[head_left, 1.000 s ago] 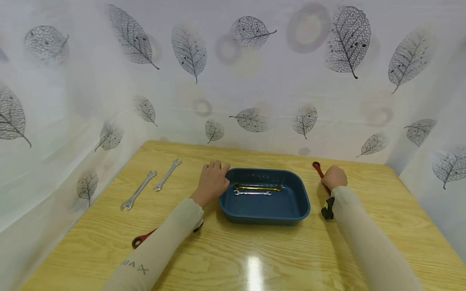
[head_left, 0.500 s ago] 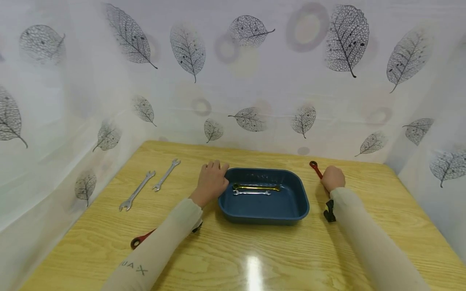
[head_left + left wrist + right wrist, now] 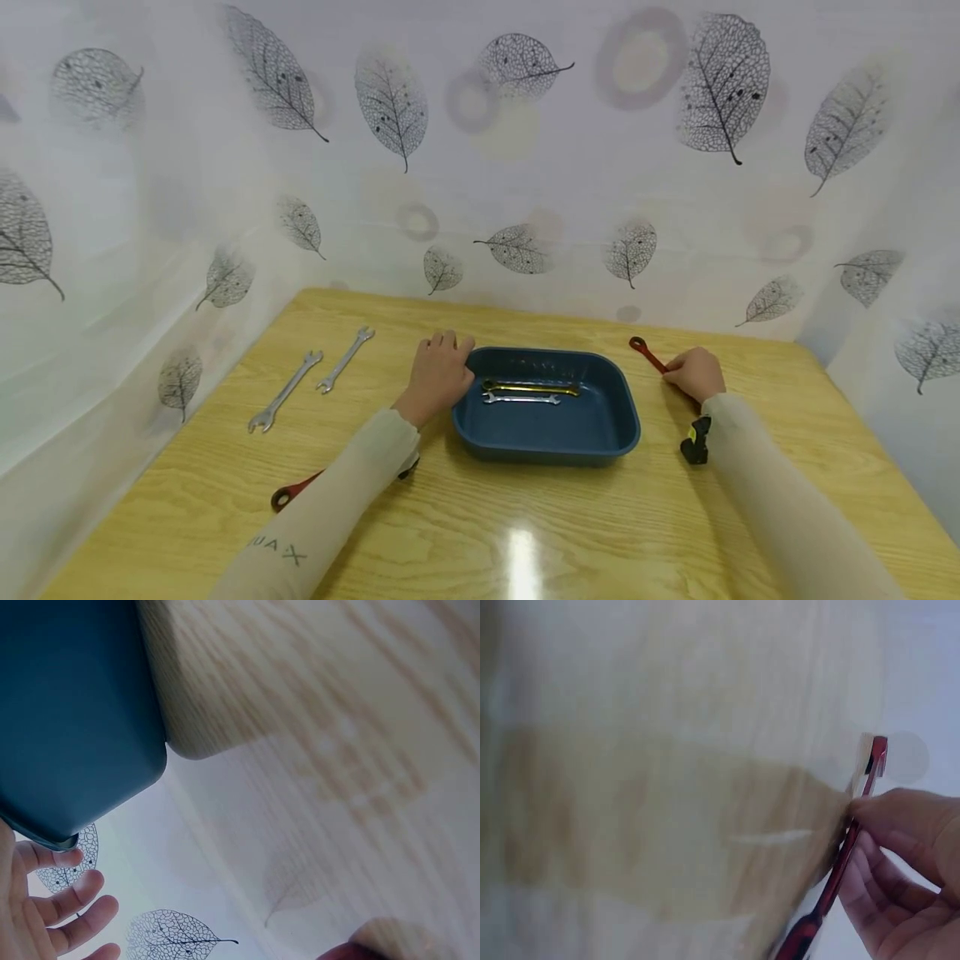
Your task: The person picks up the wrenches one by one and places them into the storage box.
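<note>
pinching a red wrench [image 3: 647, 353] on the table [image 3: 480, 517], the right hand [image 3: 696, 373] is gripping; the left hand [image 3: 437, 375], fingers relaxed, is resting against the blue tray [image 3: 546, 442].

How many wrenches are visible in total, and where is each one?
6. Two silver wrenches lie left on the table; gold and silver ones in the blue tray; one red under the left forearm; one red in the right hand.

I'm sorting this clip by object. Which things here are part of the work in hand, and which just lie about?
In hand:
right hand pinching red wrench
left hand resting on tray
two wrenches in tray

Lying about:
two silver wrenches
second red wrench
table
</note>
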`<state>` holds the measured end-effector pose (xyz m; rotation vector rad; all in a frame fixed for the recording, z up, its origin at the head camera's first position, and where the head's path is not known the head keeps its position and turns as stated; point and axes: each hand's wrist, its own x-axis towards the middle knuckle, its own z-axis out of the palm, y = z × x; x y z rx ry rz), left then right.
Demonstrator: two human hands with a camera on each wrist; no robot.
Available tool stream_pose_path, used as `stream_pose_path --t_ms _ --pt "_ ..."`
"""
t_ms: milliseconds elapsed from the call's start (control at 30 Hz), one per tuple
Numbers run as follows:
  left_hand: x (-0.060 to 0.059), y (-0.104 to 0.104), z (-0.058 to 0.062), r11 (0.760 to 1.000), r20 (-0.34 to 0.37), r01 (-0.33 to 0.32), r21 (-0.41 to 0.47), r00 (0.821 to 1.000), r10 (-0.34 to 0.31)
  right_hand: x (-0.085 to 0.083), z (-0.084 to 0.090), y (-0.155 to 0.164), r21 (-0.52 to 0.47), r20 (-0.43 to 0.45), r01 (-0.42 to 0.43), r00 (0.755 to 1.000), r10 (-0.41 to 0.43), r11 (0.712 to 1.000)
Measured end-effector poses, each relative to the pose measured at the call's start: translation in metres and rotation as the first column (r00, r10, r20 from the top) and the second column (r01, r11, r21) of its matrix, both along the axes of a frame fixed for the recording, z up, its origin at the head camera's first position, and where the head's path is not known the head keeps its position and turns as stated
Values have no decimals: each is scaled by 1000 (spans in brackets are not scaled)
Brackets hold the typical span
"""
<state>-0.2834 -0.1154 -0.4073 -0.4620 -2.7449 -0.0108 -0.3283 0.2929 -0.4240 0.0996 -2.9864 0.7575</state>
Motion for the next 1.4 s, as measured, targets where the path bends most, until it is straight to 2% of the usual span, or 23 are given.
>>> stream_pose_path --t_ms 333,600,900,1400 --pt "-1 -1 1 1000 7 -7 16 1000 7 3 0 1 -39 -3 2 1000 -2 999" --pt "-3 -2 0 1000 -10 1 11 1000 -1 3 -4 6 -113 24 36 999 -33 993" --pt "-2 -4 0 1000 -58 21 21 998 -20 0 -7 6 -110 -6 28 1000 -29 994" --pt "-4 -2 -3 1000 -32 20 18 999 -20 0 -11 15 -137 24 35 999 -32 990"
